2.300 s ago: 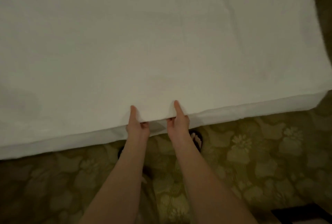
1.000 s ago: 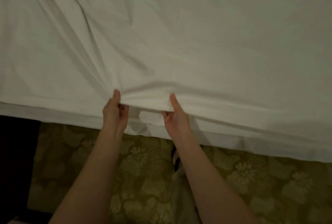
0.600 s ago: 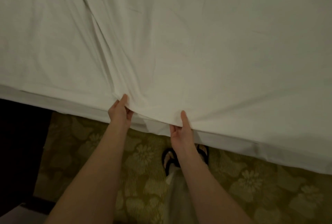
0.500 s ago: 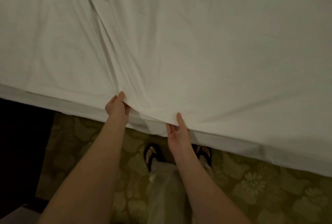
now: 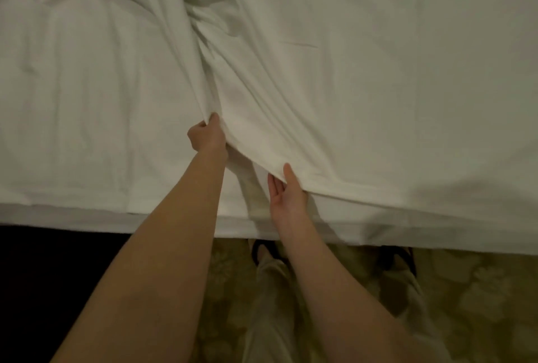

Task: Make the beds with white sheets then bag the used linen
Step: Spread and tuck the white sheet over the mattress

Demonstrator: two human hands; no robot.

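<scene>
A white top sheet [image 5: 364, 86] covers the right part of the bed and bunches into deep folds near the upper middle. To its left lies a flat white under layer [image 5: 72, 106] of the bed. My left hand [image 5: 207, 135] grips the sheet's edge over the mattress, fingers curled round the cloth. My right hand [image 5: 286, 192] pinches the same edge lower down, near the bed's near side, thumb on top and fingers under the cloth. The sheet's edge runs slack between the two hands.
The bed's near side [image 5: 87, 218] runs across the view. Below it lies a green floral carpet [image 5: 471, 298]. My sandalled feet [image 5: 263, 252] stand right at the bed. A dark area [image 5: 43, 290] fills the lower left.
My left hand has carried the sheet's edge up and onto the mattress. More folds have bunched in the sheet. My right hand holds its pinch near the bed's side. The view has shifted closer over the bed.
</scene>
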